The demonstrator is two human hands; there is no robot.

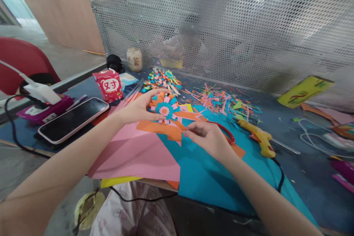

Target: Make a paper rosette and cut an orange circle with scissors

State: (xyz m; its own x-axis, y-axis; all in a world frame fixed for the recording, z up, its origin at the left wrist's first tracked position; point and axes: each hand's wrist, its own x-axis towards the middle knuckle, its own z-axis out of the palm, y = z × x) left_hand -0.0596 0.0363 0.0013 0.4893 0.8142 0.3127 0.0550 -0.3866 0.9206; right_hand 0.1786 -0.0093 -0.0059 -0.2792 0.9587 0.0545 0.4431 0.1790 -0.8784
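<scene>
My left hand (141, 110) is closed on a paper flower (165, 111), thumb below and fingers above. The flower has layers of orange, blue and pink petals around a small centre. Close to its lower right, my right hand (207, 136) pinches the end of a narrow orange paper strip (179, 124). Whether the strip joins the flower I cannot tell. Under both hands lie orange paper pieces (155, 128), a pink sheet (138, 153) and a large blue sheet (210, 177). A red scissors handle (228, 132) shows partly behind my right hand.
A yellow glue gun (260, 138) with a black cord lies at right. Farther back are paper scraps (218, 101) and a pile of small paper pieces (159, 80). At left sit a phone (73, 120), a power strip (47, 108) and a red packet (109, 85). Perforated metal (235, 25) stands behind.
</scene>
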